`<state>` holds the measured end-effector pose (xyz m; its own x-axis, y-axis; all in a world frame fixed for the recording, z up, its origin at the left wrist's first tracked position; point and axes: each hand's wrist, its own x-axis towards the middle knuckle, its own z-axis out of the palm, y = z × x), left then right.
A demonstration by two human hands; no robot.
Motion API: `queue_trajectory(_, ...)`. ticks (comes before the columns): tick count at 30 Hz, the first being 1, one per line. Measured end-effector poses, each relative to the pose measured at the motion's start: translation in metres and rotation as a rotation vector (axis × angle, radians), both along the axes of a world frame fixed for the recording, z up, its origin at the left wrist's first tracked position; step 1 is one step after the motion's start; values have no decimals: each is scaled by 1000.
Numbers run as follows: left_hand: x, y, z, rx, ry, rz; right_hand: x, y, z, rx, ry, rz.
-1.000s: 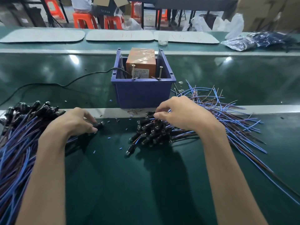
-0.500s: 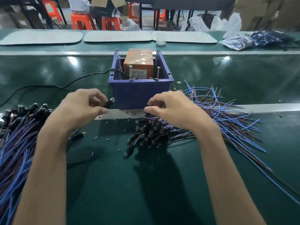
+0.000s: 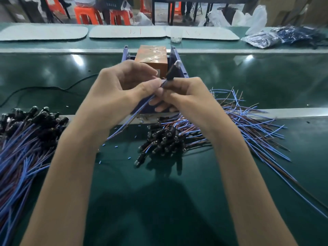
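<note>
Evidently, my right grip (image 3: pixel 188 98) was closed round the black barrel of one wired indicator (image 3: pixel 170 75), held tip-up above the bench (image 3: pixel 159 201) in front of the blue bin (image 3: pixel 125 55), while my left grip (image 3: pixel 124 89) pinched its blue lead (image 3: pixel 131 117) just below, presumably to steady it for checking.

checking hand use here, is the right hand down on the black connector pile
No, the right hand is raised above the pile and, with the left hand, pinches one wired connector.

The lead (image 3: pixel 170 75) stands before the bin (image 3: pixel 182 72) holding a box (image 3: pixel 150 55), between left pile (image 3: pixel 23 142) and right pile (image 3: pixel 239 125).
</note>
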<state>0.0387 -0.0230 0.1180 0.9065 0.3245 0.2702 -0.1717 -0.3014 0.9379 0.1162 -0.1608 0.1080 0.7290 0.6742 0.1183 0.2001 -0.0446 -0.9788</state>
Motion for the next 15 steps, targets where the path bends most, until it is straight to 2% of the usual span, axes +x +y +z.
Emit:
queue_trajectory(4, 3, 6, -2, 14, 125, 82, 3, 0, 2, -8, -22, -143)
queue_trajectory(8, 2, 6, -3, -16, 464, -51, 6, -2, 4, 81, 42, -229)
queue_trajectory(10, 3, 9, -8, -12, 574, -29, 5, -3, 5, 136, 91, -214)
queue_trajectory(15, 9, 26, -15, -31, 511, 192, 3, -7, 13, 229, 187, -137)
